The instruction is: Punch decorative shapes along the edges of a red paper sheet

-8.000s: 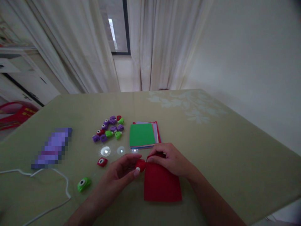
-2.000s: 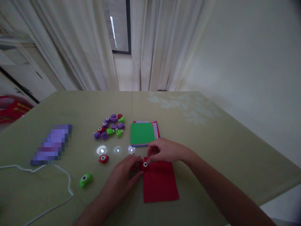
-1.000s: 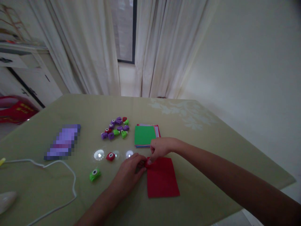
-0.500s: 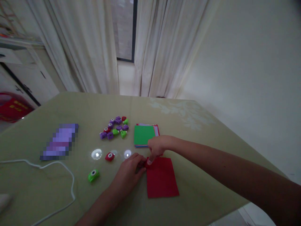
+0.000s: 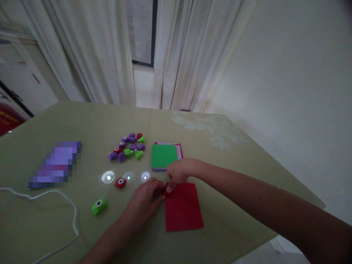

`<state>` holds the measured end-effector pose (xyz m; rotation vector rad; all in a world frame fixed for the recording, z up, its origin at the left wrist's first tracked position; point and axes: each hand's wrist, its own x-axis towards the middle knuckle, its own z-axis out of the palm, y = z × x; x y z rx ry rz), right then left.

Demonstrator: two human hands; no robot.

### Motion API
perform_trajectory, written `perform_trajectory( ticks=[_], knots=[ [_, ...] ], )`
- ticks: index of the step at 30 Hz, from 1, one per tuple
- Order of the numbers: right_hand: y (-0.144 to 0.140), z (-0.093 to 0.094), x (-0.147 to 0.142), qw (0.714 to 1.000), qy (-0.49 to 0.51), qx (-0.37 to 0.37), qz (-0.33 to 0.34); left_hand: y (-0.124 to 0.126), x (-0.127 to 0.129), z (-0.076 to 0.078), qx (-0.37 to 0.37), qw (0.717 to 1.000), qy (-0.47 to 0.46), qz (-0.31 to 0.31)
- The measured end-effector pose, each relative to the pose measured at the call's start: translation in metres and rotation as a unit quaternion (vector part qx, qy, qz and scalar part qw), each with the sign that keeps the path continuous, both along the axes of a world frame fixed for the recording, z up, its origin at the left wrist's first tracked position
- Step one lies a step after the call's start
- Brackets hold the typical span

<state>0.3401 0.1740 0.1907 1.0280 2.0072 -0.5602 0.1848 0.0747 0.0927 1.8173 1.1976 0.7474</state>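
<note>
Right thumb (image 5: 171, 185) lowered, paper (image 5: 184, 209) lengthwise forward

The bare right hand (image 5: 180, 171) has gone from pinching square red paper (image 5: 184, 208) to pressing the small red plastic punch (image 5: 165, 190).

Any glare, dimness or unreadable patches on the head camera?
Head view: dim, with three bright spots, probably glare, on the table; same view: the purple object shows as coarse pixels; same view: the red punch under the right hand blends into the red paper.
</note>
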Motion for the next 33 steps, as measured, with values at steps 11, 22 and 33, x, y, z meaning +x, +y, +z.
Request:
perform_trajectory(
  ticks=[11,22,33],
  knots=[
    [0.013,-0.018,0.002,0.998,0.013,-0.051,-0.046,0.004,-0.002,-0.007,-0.047,0.997,-0.047,-0.028],
    [0.015,-0.02,0.034,0.991,0.113,-0.006,-0.074,-0.002,-0.002,-0.006,-0.019,0.999,-0.032,-0.036],
    [-0.037,-0.077,0.087,0.895,0.381,0.086,-0.215,0.002,-0.024,-0.004,0.093,0.982,0.159,-0.034]
  ],
)
